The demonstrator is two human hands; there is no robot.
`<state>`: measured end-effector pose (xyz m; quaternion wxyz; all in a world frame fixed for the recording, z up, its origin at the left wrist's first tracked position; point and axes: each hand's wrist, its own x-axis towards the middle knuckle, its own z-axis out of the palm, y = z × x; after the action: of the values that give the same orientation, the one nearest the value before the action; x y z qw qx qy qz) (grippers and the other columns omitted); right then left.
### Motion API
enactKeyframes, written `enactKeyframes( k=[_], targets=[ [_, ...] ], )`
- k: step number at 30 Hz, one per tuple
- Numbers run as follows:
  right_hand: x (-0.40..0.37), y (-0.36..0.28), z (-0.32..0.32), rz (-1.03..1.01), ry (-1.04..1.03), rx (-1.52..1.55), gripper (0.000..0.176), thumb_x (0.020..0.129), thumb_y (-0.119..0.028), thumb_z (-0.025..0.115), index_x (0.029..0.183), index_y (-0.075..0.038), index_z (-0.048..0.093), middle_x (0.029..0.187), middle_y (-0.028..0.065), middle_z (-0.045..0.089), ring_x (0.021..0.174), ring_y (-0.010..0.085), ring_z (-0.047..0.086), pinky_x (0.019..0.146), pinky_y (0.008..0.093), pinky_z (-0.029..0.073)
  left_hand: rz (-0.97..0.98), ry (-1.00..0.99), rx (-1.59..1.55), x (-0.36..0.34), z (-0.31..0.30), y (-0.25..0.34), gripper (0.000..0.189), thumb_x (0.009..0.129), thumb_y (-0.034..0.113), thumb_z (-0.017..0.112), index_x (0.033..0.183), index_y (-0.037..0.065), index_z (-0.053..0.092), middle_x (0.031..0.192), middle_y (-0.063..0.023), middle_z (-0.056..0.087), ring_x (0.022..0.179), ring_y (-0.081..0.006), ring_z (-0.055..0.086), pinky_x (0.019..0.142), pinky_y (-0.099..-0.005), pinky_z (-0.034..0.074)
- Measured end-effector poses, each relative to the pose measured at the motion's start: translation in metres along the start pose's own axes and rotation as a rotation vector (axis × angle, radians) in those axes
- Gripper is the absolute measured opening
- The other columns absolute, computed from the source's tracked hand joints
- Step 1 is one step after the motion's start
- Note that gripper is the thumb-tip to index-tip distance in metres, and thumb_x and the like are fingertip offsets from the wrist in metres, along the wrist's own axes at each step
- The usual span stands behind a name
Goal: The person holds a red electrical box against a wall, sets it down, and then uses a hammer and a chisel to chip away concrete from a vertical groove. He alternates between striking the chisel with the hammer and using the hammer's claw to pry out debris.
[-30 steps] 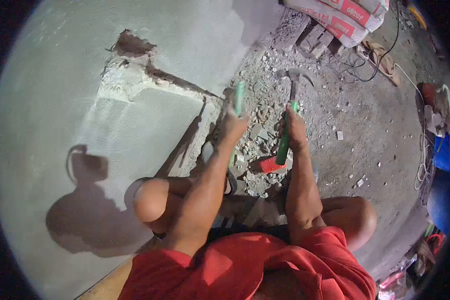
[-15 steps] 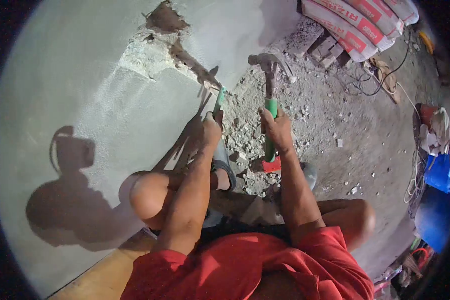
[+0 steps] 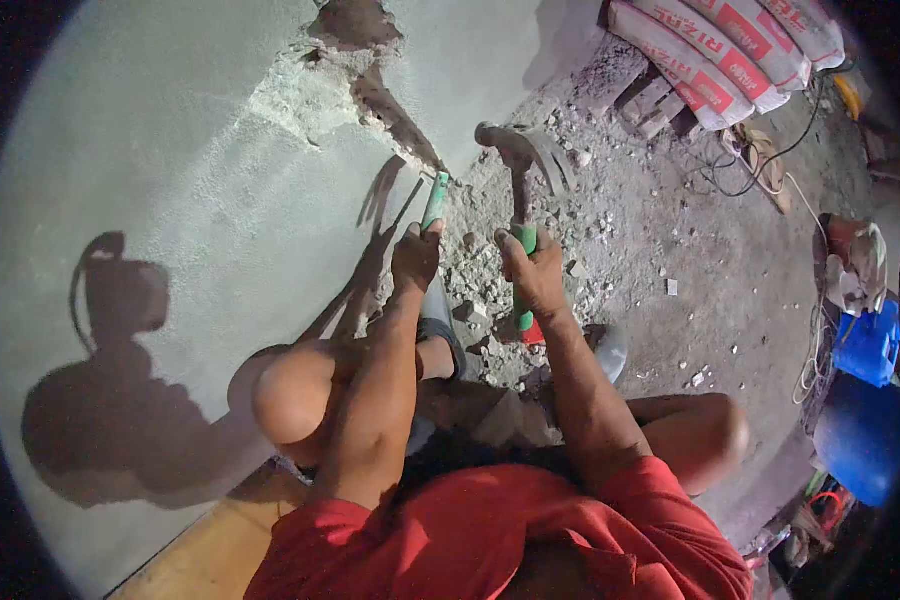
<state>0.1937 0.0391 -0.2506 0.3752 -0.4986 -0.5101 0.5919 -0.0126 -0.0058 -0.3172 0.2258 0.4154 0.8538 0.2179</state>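
My left hand is closed around a green chisel whose end stands at the lower end of a chipped groove in the grey wall. Whatever is at the chisel's far tip is hard to make out. To its right, my right hand grips a claw hammer by its green handle. The metal head is raised over the rubble, apart from the chisel, and the red butt of the handle shows below the hand. Broken plaster lies around my feet.
Rubble covers the floor along the wall. Printed sacks are stacked at the upper right, near a black cable. Blue containers stand at the right edge. A yellowish board lies at the lower left.
The hammer and my right hand have moved a little left, nearer the chisel. My left hand still holds the chisel at the groove. The whole view has shifted slightly.
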Motion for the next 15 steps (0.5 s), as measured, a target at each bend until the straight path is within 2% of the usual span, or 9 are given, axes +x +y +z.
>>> enactKeyframes(
  k=[3,5,6,7,8,10,13,15],
  targets=[
    [-0.006,-0.008,-0.002,-0.098,-0.027,0.017,0.024,0.085,-0.024,0.069,0.085,-0.002,0.06,0.065,0.0017,0.058,0.054,0.0094,0.053,0.05,0.0259,0.043,-0.018,0.005,-0.009,0.002,0.008,-0.003,0.057,0.093,0.055,0.048,0.096,0.0,0.061,0.088,-0.0311,0.065,0.087,-0.0488,0.063,0.074,-0.0535,0.049],
    [-0.006,-0.006,-0.003,-0.097,-0.064,-0.052,0.02,0.085,-0.02,0.067,0.086,-0.001,0.061,0.065,0.0014,0.058,0.055,0.0097,0.054,0.051,0.0258,0.043,0.144,0.099,0.048,0.002,0.015,-0.007,0.055,0.093,0.052,0.05,0.095,-0.002,0.061,0.088,-0.0328,0.063,0.088,-0.0504,0.061,0.075,-0.0528,0.048],
    [-0.007,-0.005,-0.002,-0.184,-0.023,-0.063,0.017,0.083,-0.017,0.067,0.086,0.0,0.062,0.065,0.001,0.058,0.055,0.0095,0.054,0.052,0.0258,0.044,0.197,0.131,0.071,0.003,0.018,-0.009,0.054,0.093,0.051,0.051,0.094,-0.002,0.061,0.088,-0.0334,0.063,0.088,-0.0509,0.061,0.075,-0.0525,0.048],
    [-0.006,-0.008,0.001,-0.273,0.02,-0.073,0.014,0.082,-0.013,0.066,0.085,0.0,0.063,0.065,0.0006,0.059,0.055,0.0093,0.054,0.052,0.0258,0.044,0.065,0.079,0.045,0.001,0.009,0.009,0.054,0.093,0.051,0.052,0.097,-0.002,0.061,0.091,-0.0331,0.063,0.091,-0.0511,0.06,0.077,-0.053,0.048],
    [-0.005,0.0,0.006,-0.257,0.019,-0.042,0.012,0.08,-0.011,0.066,0.085,-0.001,0.063,0.065,0.0004,0.059,0.055,0.0092,0.053,0.053,0.0261,0.044,-0.073,0.026,0.019,-0.002,0.001,0.023,0.055,0.093,0.051,0.052,0.101,-0.002,0.062,0.093,-0.0328,0.064,0.094,-0.0513,0.06,0.078,-0.0534,0.048],
    [-0.004,0.014,0.018,-0.201,0.045,0.013,0.011,0.078,-0.009,0.066,0.085,-0.001,0.063,0.065,0.0001,0.06,0.056,0.0093,0.053,0.054,0.0267,0.044,-0.094,0.023,0.043,-0.004,-0.008,0.036,0.054,0.094,0.051,0.05,0.098,-0.002,0.062,0.092,-0.0325,0.064,0.091,-0.0506,0.061,0.078,-0.054,0.049],
    [0.008,0.06,0.042,-0.006,0.008,-0.073,0.018,0.08,-0.017,0.069,0.087,-0.001,0.065,0.066,0.0005,0.06,0.06,0.0111,0.052,0.052,0.0308,0.042,-0.132,0.037,0.063,-0.004,-0.014,0.051,0.053,0.094,0.05,0.049,0.095,-0.002,0.062,0.09,-0.0326,0.065,0.089,-0.0502,0.063,0.077,-0.0544,0.05],
    [0.029,0.088,0.048,0.2,-0.046,-0.159,0.024,0.082,-0.023,0.069,0.082,0.0,0.062,0.065,0.0003,0.059,0.057,0.0121,0.05,0.051,0.033,0.041,-0.142,0.042,0.07,-0.009,-0.02,0.059,0.053,0.094,0.049,0.049,0.095,-0.002,0.062,0.09,-0.0331,0.064,0.088,-0.0505,0.063,0.077,-0.0544,0.05]
  ],
)
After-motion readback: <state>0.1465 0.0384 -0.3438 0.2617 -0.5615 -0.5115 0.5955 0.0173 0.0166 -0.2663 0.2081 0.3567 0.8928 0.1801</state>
